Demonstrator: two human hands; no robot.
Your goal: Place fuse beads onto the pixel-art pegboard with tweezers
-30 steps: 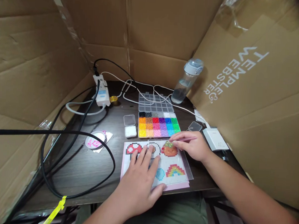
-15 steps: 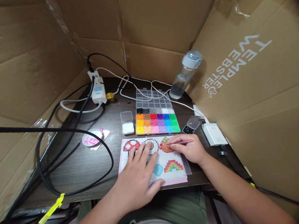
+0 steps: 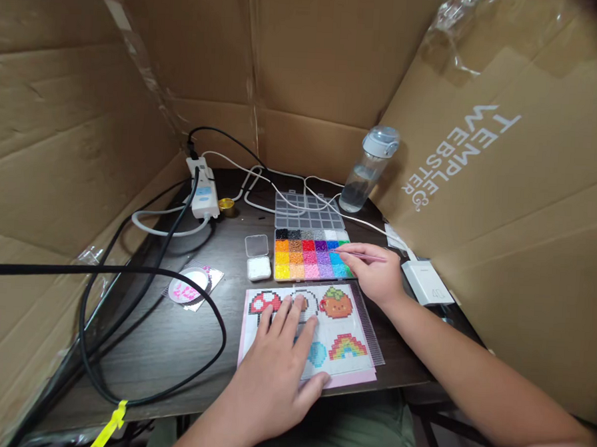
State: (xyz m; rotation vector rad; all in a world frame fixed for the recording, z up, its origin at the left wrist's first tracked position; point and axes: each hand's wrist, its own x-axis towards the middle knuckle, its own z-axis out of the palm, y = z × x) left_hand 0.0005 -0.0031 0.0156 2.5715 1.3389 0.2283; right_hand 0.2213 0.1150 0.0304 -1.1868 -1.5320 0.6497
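Note:
My left hand (image 3: 281,356) lies flat with fingers spread on the pattern sheet (image 3: 290,376), which shows pixel pictures such as a mushroom, a rainbow and an orange fruit-like face. A clear pegboard (image 3: 368,320) overlaps the sheet. My right hand (image 3: 379,271) pinches thin pink tweezers (image 3: 369,256), their tip over the blue cells at the right of the bead box (image 3: 278,280). The open box holds small beads sorted by colour; my right hand covers part of its right side. Any bead at the tip is too small to make out.
A small open case of white beads (image 3: 259,268) stands left of the box. A water bottle (image 3: 363,183), power strip (image 3: 203,192), white charger (image 3: 428,282) and small gold tin (image 3: 226,206) surround the work. A black cable (image 3: 223,316) loops at left; cardboard walls enclose the table.
My right hand has moved with the tweezers from the fruit picture up to the bead box. The left hand stays on the sheet. The view has tilted slightly upward.

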